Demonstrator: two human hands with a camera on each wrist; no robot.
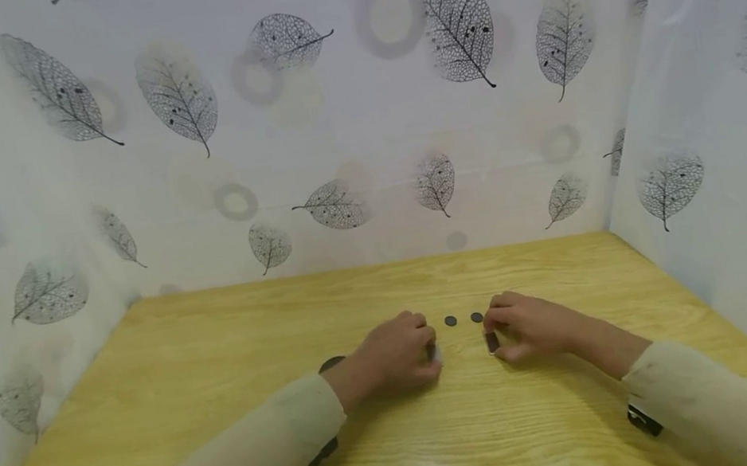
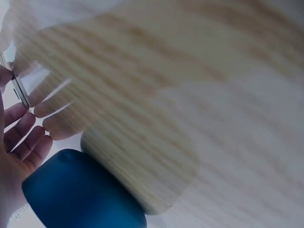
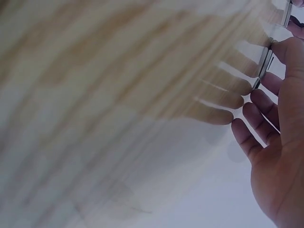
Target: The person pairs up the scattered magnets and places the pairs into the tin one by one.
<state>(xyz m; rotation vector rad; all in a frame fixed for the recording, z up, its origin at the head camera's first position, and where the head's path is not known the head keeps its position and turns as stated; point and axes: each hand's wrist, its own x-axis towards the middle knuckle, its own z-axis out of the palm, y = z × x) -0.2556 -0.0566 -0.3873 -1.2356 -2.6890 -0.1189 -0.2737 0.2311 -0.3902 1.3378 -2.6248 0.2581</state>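
left hand (image 1: 394, 354) pinches a small flat piece (image 1: 437, 354) between thumb and fingertips. in the head view it shows a pale greyish face turned partly outward, darker where the fingers cover it; left wrist view has it nearly edge-on, a thin strip with a silvery rim.

right hand (image 1: 535, 325) pinches a dark rectangular piece (image 1: 492, 342), thumb at the near end, finger at the far end. face blackish, pale line along its near edge; from the right wrist, slim, light-edged, dark-striped. other fingers loosely bent, reflected in the glossy wood.

both pieces low over the tabletop (image 1: 408, 461), facing each other, gap between; cannot tell whether they touch the wood.

two dark round discs (image 1: 450, 321) lie flat just beyond that gap, side by side, apart; the right one close to the right hand's fingers. blue rounded object (image 2: 83, 190), smooth, matte, beside the left hand.
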